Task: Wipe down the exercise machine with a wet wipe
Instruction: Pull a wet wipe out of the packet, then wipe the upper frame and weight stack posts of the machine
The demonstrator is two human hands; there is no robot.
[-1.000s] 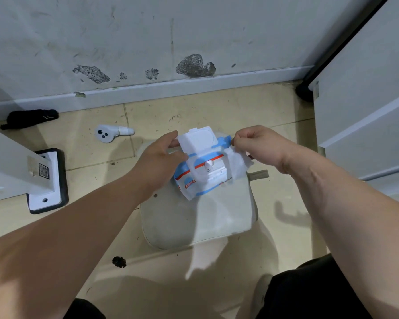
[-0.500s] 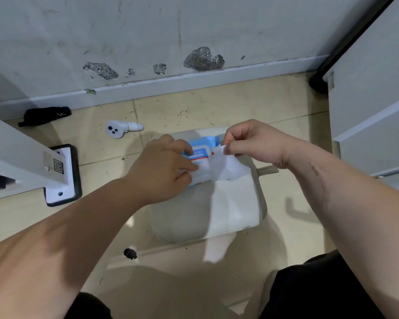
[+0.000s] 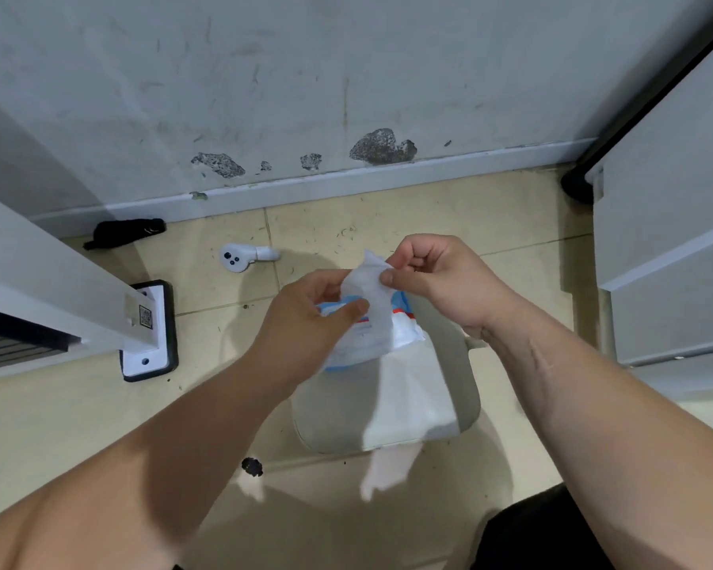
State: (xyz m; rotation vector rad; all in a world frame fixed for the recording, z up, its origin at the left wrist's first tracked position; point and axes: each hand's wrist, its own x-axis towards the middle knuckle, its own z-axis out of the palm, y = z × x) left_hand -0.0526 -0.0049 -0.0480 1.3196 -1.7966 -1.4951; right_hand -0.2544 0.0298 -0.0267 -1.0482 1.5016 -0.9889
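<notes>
Your right hand (image 3: 437,281) pinches the top edge of the thin white wet wipe (image 3: 373,310) between thumb and forefinger, with the other fingers curled in. Your left hand (image 3: 305,322) is wrapped round the soft blue-and-white plastic wipe pack (image 3: 406,335), thumb pressed on its top face.

The wipe's long axis runs roughly 12 to 6 o'clock. Its pinched end is at 12 and its lower end goes down to the pack. From your left hand the wipe lies at about 2 o'clock, touching the thumb; your right hand already has it.

Whether the sheet is fully out of the pack's opening is hidden behind the wipe and your fingers, and so is the lid. I'd judge the pull should go on toward 12 o'clock while the left hand holds the pack down.

Pack and wipe both hang over the pale grey padded seat (image 3: 326,413) of the exercise machine, which lies at 6 o'clock, not yet wiped.
</notes>
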